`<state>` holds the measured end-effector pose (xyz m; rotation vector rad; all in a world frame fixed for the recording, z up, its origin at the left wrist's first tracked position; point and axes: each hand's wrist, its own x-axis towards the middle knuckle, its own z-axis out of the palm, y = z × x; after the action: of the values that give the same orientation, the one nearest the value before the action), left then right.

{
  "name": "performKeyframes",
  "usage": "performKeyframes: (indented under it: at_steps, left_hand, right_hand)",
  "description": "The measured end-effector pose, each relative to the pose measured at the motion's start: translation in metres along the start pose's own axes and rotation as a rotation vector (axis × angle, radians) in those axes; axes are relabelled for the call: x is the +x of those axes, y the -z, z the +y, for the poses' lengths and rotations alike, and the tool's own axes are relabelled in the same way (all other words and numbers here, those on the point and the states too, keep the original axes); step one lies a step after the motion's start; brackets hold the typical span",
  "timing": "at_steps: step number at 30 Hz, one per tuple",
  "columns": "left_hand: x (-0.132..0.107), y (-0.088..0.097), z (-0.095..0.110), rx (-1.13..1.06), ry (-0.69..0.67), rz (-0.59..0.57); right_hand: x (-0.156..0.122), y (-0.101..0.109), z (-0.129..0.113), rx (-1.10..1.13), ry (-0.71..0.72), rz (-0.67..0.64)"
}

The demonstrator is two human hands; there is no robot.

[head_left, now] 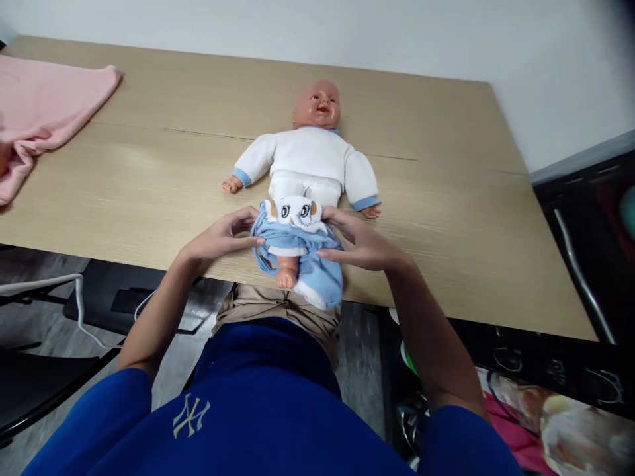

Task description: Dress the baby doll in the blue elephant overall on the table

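Observation:
A baby doll [308, 152] lies on its back, head away from me, in a white long-sleeved top with blue cuffs. Blue doll overalls [320, 268] with a white animal-face panel are bunched around its legs. One bare foot [286, 272] sticks out of a leg opening; the other foot is hidden in the cloth. On the left edge of the overalls, my left hand [225, 236] pinches the fabric between thumb and fingers. My right hand [364, 243] grips the opposite edge, its fingertips partly hidden behind the cloth. A blue strap loop hangs beside my left thumb.
The doll rests near the front edge of a wooden table [149, 192]. A pink cloth [49, 99] lies at the far left. Below the table are a black chair [104, 297] and a white cable [79, 304]. Bagged items [580, 423] sit at lower right.

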<state>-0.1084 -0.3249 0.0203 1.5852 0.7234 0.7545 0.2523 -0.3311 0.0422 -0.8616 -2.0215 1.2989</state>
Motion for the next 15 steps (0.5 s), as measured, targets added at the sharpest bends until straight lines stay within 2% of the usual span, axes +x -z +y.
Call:
performKeyframes:
  at_steps: [3,5,8,10,12,15]
  left_hand:
    - [-0.002,0.008,0.001,-0.007,0.044,-0.03]
    - [-0.001,0.012,0.005,0.072,0.057,-0.017]
    - [0.007,0.013,0.025,0.329,-0.001,0.121]
    - [0.018,0.008,0.046,0.502,-0.074,0.132]
    - [0.035,0.001,0.068,0.651,-0.13,0.019]
    - [0.069,-0.008,0.095,0.789,-0.165,-0.261]
  right_hand:
    - [-0.014,0.007,0.012,0.251,-0.116,0.057]
    - [-0.017,0.009,0.019,0.337,-0.203,0.006]
    - [-0.016,0.008,0.02,0.33,-0.259,-0.107]
    - [-0.014,0.006,0.015,0.234,-0.225,-0.105]
    - [-0.012,0.004,0.008,0.136,-0.14,-0.054]
    - [-0.01,-0.001,0.0,0.169,-0.043,-0.003]
